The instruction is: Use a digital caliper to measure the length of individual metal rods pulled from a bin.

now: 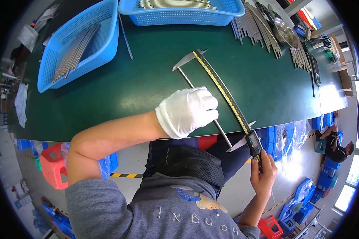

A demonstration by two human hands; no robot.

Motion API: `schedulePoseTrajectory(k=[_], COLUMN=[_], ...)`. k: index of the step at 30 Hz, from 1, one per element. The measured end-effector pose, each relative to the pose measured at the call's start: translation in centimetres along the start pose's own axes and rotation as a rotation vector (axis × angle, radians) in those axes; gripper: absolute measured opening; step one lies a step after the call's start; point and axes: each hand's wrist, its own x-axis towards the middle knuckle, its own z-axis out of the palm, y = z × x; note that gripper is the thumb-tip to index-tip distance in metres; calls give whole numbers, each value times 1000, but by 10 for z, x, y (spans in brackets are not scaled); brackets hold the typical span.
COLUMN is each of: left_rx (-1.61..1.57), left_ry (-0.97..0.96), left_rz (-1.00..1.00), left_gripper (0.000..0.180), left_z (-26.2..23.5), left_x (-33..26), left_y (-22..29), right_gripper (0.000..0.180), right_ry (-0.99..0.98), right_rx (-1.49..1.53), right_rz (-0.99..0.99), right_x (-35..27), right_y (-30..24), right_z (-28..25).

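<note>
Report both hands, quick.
White-gloved left hand: closed around the thin silver metal rod.
Bare right hand: closed on the long black-and-yellow metal caliper.

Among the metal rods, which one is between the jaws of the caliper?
The rod held in the white-gloved left hand, alongside the caliper. The other rods lie in blue baskets or on the green table.
</note>
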Motion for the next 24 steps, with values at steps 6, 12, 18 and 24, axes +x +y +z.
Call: schedulePoseTrajectory(k=[6, 12, 18, 24], left_rx=[45, 36, 34, 11], left_ry=[0, -41, 4, -18], left_rz=[27, -7, 24, 35], left_gripper=[20, 32, 26, 35], left_z=[1, -13, -12, -13], left_x=[1, 4, 8, 5], left_y=[-4, -4, -4, -5], right_gripper=[31, 32, 30, 28], right_ry=[49, 11, 65, 80], right_rx=[10, 47, 38, -6], right_rz=[-16, 32, 26, 74], right_x=[1, 5, 2, -2], right_y=[0, -2, 0, 0], right_z=[1, -1, 3, 4])
